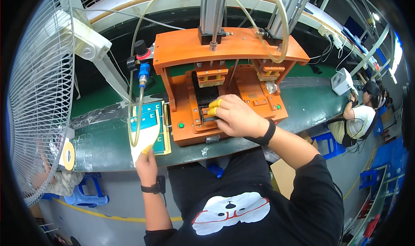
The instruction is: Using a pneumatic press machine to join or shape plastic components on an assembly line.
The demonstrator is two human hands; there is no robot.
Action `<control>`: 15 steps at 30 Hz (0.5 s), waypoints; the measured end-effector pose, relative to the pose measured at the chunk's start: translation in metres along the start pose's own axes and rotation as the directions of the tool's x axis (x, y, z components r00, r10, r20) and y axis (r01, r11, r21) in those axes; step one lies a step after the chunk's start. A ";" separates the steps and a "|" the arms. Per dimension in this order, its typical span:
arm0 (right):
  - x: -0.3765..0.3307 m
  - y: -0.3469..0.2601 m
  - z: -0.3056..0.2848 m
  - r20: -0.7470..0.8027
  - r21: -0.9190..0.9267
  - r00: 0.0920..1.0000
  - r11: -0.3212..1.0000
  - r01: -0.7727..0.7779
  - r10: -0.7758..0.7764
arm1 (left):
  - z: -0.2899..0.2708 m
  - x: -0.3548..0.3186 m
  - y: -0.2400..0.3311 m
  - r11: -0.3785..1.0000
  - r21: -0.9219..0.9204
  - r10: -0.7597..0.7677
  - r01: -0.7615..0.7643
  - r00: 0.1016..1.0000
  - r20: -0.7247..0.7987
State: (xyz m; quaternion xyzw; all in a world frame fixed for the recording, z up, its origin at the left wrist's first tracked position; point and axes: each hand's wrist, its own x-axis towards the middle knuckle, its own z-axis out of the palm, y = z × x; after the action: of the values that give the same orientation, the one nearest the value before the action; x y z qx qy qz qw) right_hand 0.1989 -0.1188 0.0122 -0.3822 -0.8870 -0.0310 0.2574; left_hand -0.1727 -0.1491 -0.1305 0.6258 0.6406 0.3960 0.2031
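An orange two-station pneumatic press (196,136) stands on the green bench in front of me. My right hand (237,115), with yellow finger cots, reaches into its left station. The bent fingers are pressed together at a dark flat piece (209,118) at the fixture's front; what they pinch is hidden. Over the bench's near edge, my left hand (147,166) pinches the lower end of a white sheet (145,141). A yellow cot covers one of its fingertips. Beneath the sheet lie teal-and-cream cards (161,140).
A large wire-guarded fan (41,90) fills the left side, near a yellow tape roll (68,155). A clear air hose (139,112) hangs by the press. Green buttons (181,125) sit on its front. Another person (361,116) sits farther right, beside a white basket (341,82).
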 end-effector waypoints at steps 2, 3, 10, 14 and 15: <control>0.002 -0.004 0.003 0.009 -0.038 0.998 0.998 -0.059 0.059 | -0.003 -0.001 0.006 0.979 -0.161 -0.136 0.127 0.990 -0.046; 0.003 -0.005 0.005 0.026 -0.033 0.995 0.994 -0.100 0.101 | -0.004 -0.002 0.009 0.969 -0.215 -0.137 0.119 0.988 -0.073; 0.012 -0.009 0.007 0.165 -0.096 0.975 0.986 -0.134 0.149 | -0.004 -0.019 0.029 0.875 -0.479 -0.163 0.069 0.974 -0.157; 0.019 -0.014 0.000 0.128 -0.166 0.986 0.983 -0.082 0.104 | -0.007 -0.030 0.040 0.842 -0.538 -0.165 0.042 0.969 -0.182; 0.019 -0.020 -0.001 0.099 -0.234 0.991 0.970 -0.064 0.089 | -0.008 -0.032 0.042 0.842 -0.537 -0.176 0.053 0.968 -0.181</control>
State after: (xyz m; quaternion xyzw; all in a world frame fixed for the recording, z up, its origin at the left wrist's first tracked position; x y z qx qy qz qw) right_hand 0.1745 -0.1201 0.0247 -0.4446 -0.8747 -0.1027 0.1635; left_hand -0.1473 -0.1863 -0.1010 0.4579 0.5621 0.6113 0.3172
